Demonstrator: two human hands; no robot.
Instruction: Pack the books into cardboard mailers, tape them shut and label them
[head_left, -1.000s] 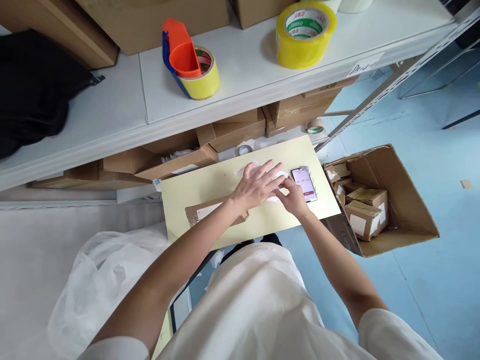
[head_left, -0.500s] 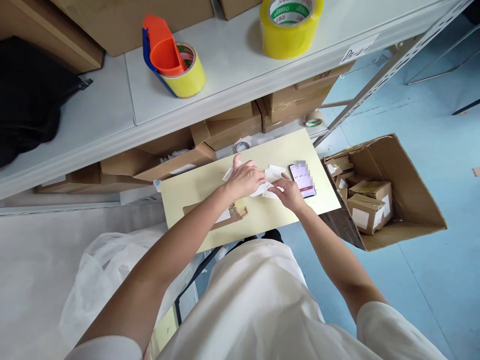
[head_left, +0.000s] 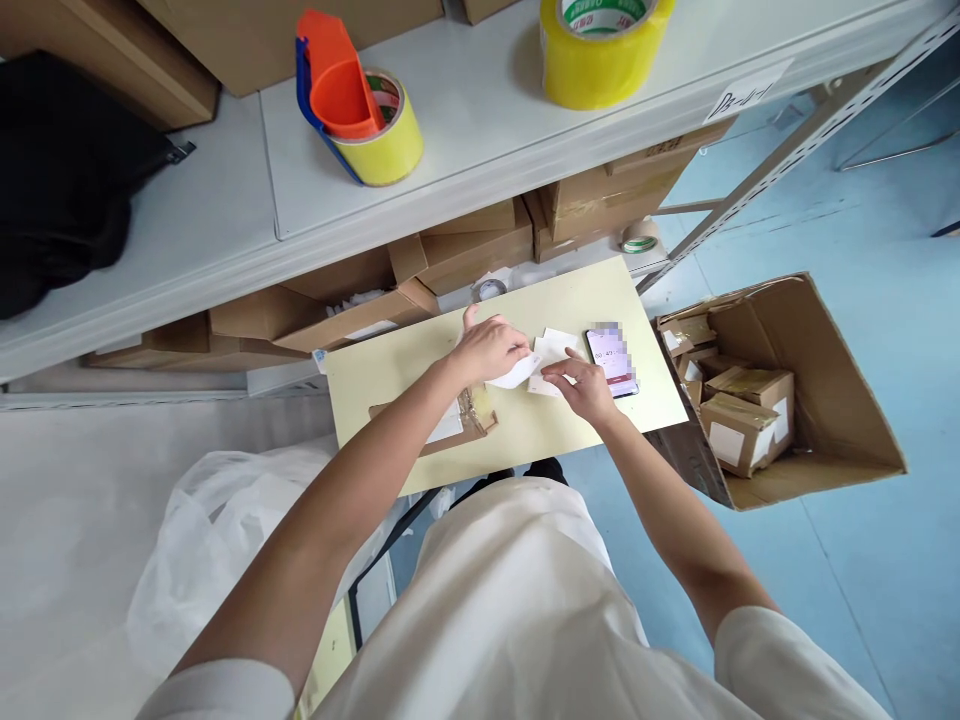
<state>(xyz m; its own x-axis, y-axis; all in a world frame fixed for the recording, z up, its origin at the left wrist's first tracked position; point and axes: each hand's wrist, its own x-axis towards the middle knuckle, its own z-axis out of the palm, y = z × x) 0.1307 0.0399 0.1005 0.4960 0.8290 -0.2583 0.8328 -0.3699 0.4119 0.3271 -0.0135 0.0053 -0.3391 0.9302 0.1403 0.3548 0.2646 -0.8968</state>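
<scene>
Left hand [head_left: 491,348] has changed most: spread flat one second back, it is now bunched, its fingertips pinched on a white paper slip [head_left: 516,373]. The slip juts from those fingers toward the right hand [head_left: 583,388], above the middle of the cream tabletop [head_left: 652,400].

Right hand: fingers reach left over the loose white sheets [head_left: 555,345], tips just beside the slip. Whether they grip anything cannot be told at this size.

Layout: phone [head_left: 611,358] with a timer on its screen, just right of the sheets. Taped cardboard package [head_left: 472,434] bearing a white label [head_left: 448,426], partly under the left forearm. Large carton [head_left: 840,400] holding small boxes [head_left: 726,438], beside the table's right end.

Step in hand, as judged: handling the single slip between both hands, separate from the sheets. Next move, as judged, calls for a light hold on the slip's edge, keeping it uncreased and off the sheets, with the left forearm clear of the package.
</scene>
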